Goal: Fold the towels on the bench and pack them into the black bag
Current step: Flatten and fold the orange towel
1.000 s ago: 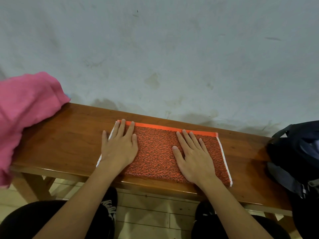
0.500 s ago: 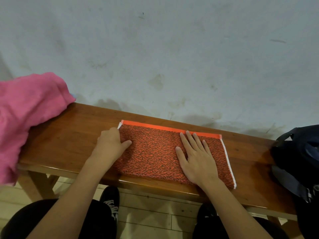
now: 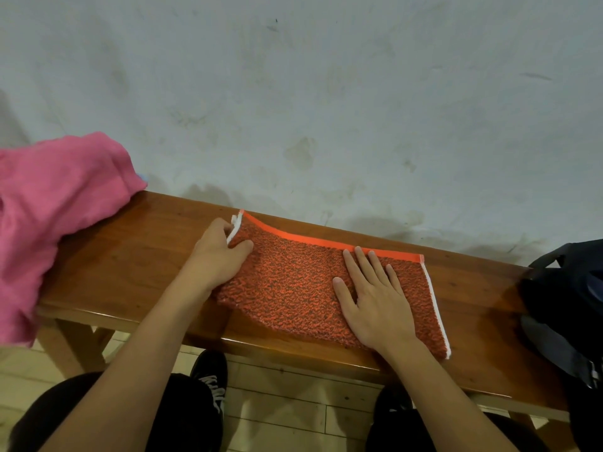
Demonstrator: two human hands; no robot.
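An orange towel point(image 3: 293, 282) with a bright orange border and white edging lies folded on the wooden bench point(image 3: 130, 256). My left hand point(image 3: 218, 256) pinches the towel's left end and holds it lifted off the bench. My right hand point(image 3: 375, 301) lies flat, fingers spread, on the towel's right half and holds nothing. A crumpled pink towel point(image 3: 52, 210) sits on the bench's left end and hangs over the front edge. The black bag point(image 3: 567, 305) rests on the right end of the bench, partly out of frame.
A grey, stained wall point(image 3: 293, 93) rises right behind the bench. Below the bench's front edge are a pale wooden floor point(image 3: 293, 412), my dark trousers and a black shoe point(image 3: 212, 376). Bare bench wood shows between the pink towel and the orange one.
My left hand went from flat on the towel to curled at its left edge, and now grips that end and lifts it. My right hand stayed pressed flat.
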